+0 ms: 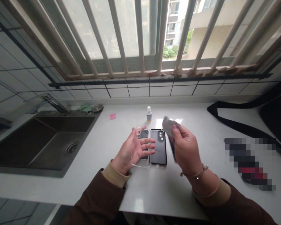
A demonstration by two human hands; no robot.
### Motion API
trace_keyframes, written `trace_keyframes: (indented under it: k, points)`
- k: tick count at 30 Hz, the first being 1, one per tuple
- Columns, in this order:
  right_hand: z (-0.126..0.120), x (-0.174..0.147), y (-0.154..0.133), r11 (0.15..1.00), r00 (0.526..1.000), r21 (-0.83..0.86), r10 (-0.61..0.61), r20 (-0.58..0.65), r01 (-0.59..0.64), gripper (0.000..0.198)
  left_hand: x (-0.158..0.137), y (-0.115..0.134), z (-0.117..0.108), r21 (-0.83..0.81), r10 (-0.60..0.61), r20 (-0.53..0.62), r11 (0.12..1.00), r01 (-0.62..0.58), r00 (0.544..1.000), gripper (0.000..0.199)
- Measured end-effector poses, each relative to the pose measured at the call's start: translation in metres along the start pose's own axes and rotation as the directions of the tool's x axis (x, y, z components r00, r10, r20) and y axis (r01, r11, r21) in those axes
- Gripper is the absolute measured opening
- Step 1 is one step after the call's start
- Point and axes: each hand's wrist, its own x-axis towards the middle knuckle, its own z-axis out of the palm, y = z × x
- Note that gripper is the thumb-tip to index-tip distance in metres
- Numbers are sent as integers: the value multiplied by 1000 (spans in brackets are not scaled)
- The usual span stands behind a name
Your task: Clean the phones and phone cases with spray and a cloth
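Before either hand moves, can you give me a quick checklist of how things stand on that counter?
1. Grey cloth gripped in the right hand: ok.
2. Left hand open, palm up: ok.
3. Clear phone case fully in view: not ok, left hand covers part.
4. Left hand clear of that case: cannot tell.
5. Black-rimmed phone case lying flat: ok.
6. Small white-topped bottle upright: ok.

This is looking like a home kitchen: dark sink (42, 142) is sitting in a white countertop (100, 184), faucet (57, 104) is standing at its back edge, green cloth (85, 108) is lying near that. White tiles (138, 91) are lining the walls, barred window (139, 37) is running above, apartment-style building (174, 17) is showing outside.
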Motion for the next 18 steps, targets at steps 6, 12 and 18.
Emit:
trace_keyframes:
  k: [6,12,18]
  points:
    - [1,2,9,873,935,-353,-264,236,336,34,-3,-3,2,37,-101,158,995,97,982,54]
    - [15,-16,16,694,674,-259,-429,601,672,44,4,-11,1,-90,18,-20,996,-20,1000,49]
    - [17,-27,-3,702,460,6,-472,752,712,37,7,-2,-6,-124,65,-191,988,-90,979,46]
